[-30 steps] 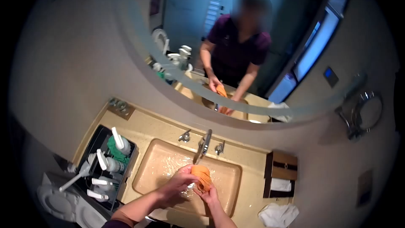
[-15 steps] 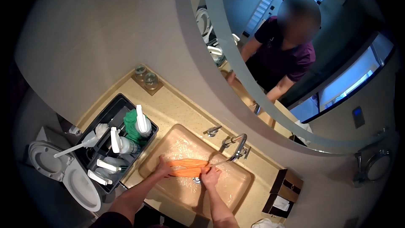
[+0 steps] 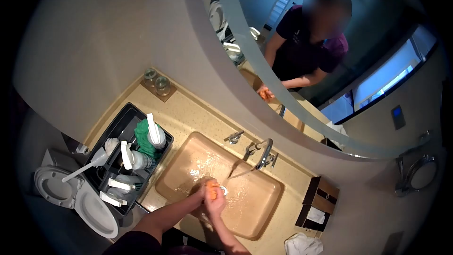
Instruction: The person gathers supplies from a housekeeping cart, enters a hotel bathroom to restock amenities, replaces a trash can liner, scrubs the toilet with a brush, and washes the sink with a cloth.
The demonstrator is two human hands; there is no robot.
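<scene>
An orange cloth [image 3: 213, 190] is bunched up small above the basin. My left hand [image 3: 204, 190] and my right hand [image 3: 216, 203] are pressed together around it, both closed, and only part of the cloth shows between the fingers. Beneath them lies the tan rectangular sink [image 3: 252, 208], its bottom wet and glistening. From the chrome faucet [image 3: 265, 155] a thin stream of water falls to the right of my hands. The metal drain [image 3: 223, 191] is partly hidden behind them.
A black caddy [image 3: 127, 108] on the left counter holds several spray bottles [image 3: 137, 159], a green cloth [image 3: 144, 140] and a white brush [image 3: 100, 157]. Two glasses [image 3: 162, 85] stand in the corner. Right are a tissue box [image 3: 321, 198] and white cloth [image 3: 303, 244]. Below left is a toilet [image 3: 94, 210].
The orange cloth was stretched out between my two hands under the faucet. My hands have come together toward the left front of the sink, squeezing it into a bunch away from the stream.
</scene>
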